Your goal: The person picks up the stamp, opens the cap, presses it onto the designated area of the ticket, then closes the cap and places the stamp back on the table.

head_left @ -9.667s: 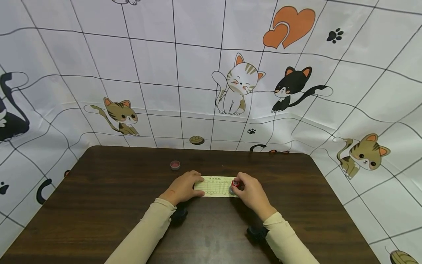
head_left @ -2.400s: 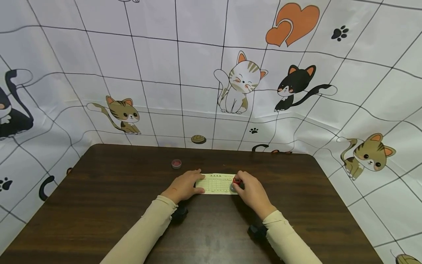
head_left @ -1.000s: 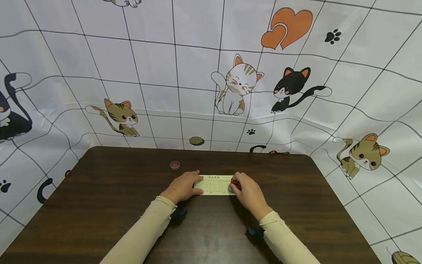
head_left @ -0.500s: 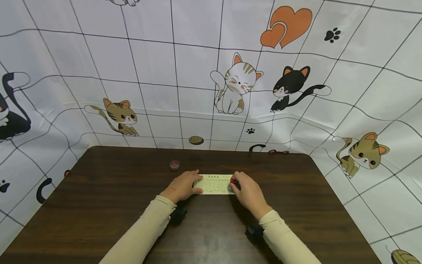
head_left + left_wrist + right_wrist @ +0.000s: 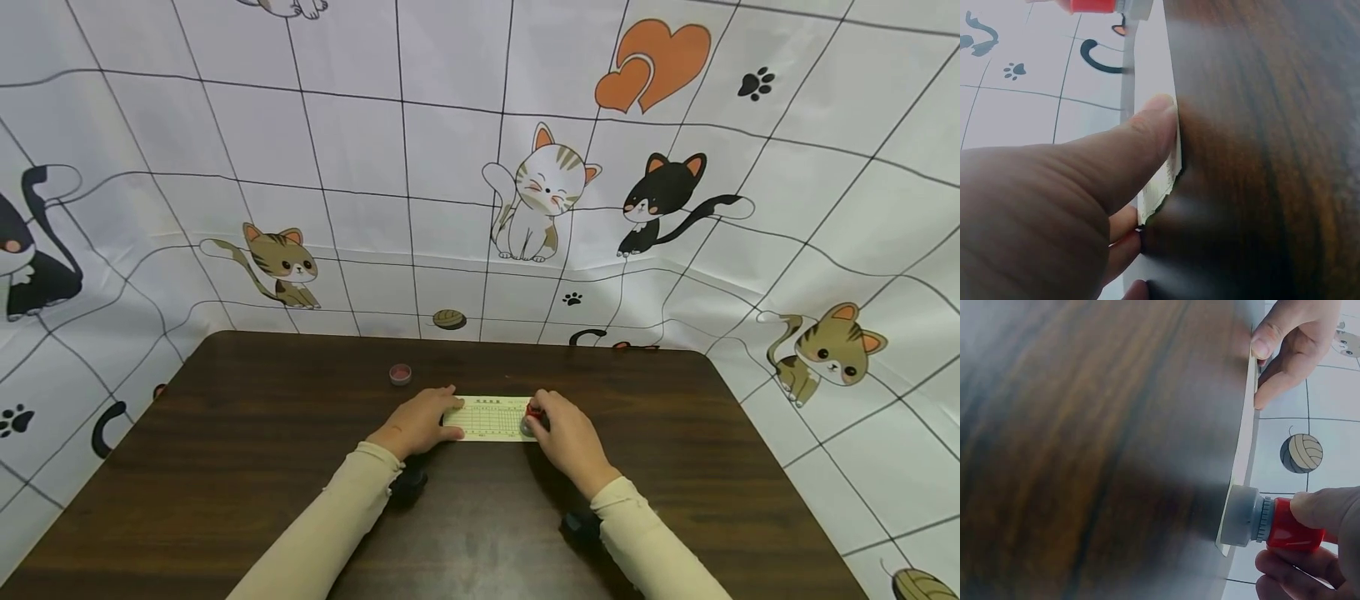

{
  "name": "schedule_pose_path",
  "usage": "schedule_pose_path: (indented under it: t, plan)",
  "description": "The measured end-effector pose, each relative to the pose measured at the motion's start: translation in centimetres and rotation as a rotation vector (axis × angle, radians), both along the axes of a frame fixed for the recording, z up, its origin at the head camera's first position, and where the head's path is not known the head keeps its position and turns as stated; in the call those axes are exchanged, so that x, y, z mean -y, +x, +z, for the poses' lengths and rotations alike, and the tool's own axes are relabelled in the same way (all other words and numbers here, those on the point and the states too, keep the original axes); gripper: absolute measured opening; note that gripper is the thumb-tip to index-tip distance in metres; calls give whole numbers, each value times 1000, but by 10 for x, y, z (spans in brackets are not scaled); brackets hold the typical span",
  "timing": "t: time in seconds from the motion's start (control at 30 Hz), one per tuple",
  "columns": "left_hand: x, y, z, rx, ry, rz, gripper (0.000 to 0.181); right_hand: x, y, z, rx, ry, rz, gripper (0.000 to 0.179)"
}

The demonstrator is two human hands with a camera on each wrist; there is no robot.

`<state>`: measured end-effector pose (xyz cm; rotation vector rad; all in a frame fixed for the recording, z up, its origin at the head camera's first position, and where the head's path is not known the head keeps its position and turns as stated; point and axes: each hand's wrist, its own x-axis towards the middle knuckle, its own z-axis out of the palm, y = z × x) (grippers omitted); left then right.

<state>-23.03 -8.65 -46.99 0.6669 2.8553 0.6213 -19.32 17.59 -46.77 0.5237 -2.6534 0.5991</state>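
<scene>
A pale yellow printed form [image 5: 491, 418], with a grid and rough-torn left end, lies flat on the dark wooden table. At its left end my left hand [image 5: 415, 423] rests, thumb on the near edge and fingers toward the far edge, pressing it down. My right hand [image 5: 572, 437] grips the red handle of a red-and-grey stamp [image 5: 1291, 528] between thumb and fingers. The stamp's grey base [image 5: 1239, 515] stands on the right end of the form, its printing face hidden. In the left wrist view, my left thumb [image 5: 1154, 122] lies on the paper.
A small round cap-like dish [image 5: 401, 375], pinkish inside, sits beyond my left hand. The dark table [image 5: 225, 467] reaches back to a white cat-print cloth [image 5: 360, 150] hanging behind and at the sides. A black wrist device [image 5: 581, 529] shows under my right forearm.
</scene>
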Motion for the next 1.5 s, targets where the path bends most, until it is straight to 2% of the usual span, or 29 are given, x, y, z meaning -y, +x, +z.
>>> schedule_pose_path:
  t: [0.27,0.77,0.87,1.07,1.23,1.5]
  plan:
    - [-1,-3,-3,16,-2,-2,61,-1,-1,1,79,-53,-19,17]
    - [1,-5,-6,11,0,12,59,-2,-7,3,136,-71,-31,18]
    - [1,-5,-6,13,-2,5,59,-7,-12,7,123,-154,-69,23]
    - [2,-4,-5,6,-15,1,57,-20,-27,19,75,-438,-121,38]
    - [2,-2,-5,-4,-21,-3,56,-26,-34,24,70,-540,-115,35]
    - [2,0,-2,3,46,-1,52,-34,-40,23,116,-685,-58,34]
